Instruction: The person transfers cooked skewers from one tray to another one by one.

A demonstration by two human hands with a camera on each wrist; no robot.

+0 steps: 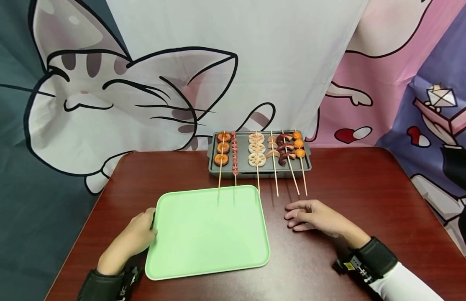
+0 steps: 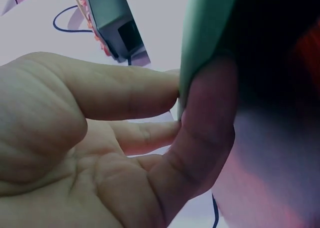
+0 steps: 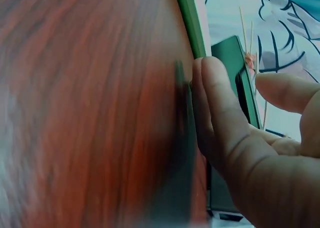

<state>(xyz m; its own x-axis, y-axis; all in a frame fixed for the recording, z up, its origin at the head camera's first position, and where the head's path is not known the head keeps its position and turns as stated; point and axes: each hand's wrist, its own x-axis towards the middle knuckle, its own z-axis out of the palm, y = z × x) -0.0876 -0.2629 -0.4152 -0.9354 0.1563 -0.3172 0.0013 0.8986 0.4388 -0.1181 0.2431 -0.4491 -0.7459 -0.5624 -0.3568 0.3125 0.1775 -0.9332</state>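
A light green rectangular tray [image 1: 208, 234] lies in front of me, slightly turned. My left hand [image 1: 136, 232] grips its left edge; in the left wrist view the thumb is on one face of the rim [image 2: 207, 33] and a finger curls round the other. To the tray's right, my right hand [image 1: 319, 217] is low over the table with loosely bent fingers, holding nothing. Its fingertips [image 3: 215, 73] are apart from the tray in the head view. Whether they touch the table is unclear.
Behind the tray, a dark grey grill pan [image 1: 242, 169] bears several food skewers, among them lotus root slices [image 1: 257, 148], octopus tentacles [image 1: 285, 146] and orange balls [image 1: 298, 143]. Their sticks point toward me, some over the tray's far edge. A printed cloth [image 1: 274, 50] hangs behind the brown table [image 1: 353, 175].
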